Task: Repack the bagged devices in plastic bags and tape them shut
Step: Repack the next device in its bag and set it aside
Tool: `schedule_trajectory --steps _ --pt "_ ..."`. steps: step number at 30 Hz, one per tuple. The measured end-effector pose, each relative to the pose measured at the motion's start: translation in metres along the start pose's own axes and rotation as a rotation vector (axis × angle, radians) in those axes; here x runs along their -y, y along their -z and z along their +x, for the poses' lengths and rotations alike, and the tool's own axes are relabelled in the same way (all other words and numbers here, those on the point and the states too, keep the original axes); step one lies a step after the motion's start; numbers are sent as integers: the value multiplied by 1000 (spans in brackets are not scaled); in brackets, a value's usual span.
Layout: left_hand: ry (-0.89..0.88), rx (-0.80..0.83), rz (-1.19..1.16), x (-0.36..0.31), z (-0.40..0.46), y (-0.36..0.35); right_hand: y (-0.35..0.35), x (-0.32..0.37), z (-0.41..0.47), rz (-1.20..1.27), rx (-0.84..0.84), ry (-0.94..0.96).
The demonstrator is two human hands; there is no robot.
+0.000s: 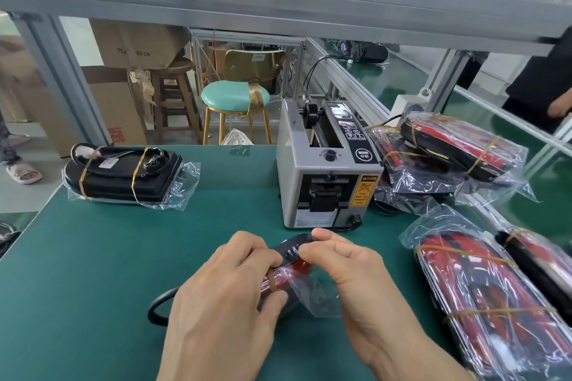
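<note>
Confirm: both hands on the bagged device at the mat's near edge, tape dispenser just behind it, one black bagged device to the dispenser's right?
Not quite. The head view shows the black bagged device to the left of the tape dispenser. Otherwise correct: left hand and right hand hold the bagged device.

We see bright, even indoor light with only soft shadows under the hands. Glare streaks the plastic bags [483, 281]. Wide-angle distortion bends the aluminium frame [278, 6]; the background is slightly soft.
</note>
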State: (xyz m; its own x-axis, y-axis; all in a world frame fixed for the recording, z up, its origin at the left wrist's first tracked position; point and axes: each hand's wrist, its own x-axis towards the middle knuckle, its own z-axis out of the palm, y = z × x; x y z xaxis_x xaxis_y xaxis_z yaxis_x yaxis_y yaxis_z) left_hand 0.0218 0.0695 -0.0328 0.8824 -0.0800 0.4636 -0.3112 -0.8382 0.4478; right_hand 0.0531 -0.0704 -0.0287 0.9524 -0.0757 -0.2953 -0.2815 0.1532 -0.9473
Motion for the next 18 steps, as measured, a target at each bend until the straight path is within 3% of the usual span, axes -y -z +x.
schedule_trajectory --steps 18 --pt "-19 40 24 -1 -2 -1 -6 -8 2 -70 -113 92"
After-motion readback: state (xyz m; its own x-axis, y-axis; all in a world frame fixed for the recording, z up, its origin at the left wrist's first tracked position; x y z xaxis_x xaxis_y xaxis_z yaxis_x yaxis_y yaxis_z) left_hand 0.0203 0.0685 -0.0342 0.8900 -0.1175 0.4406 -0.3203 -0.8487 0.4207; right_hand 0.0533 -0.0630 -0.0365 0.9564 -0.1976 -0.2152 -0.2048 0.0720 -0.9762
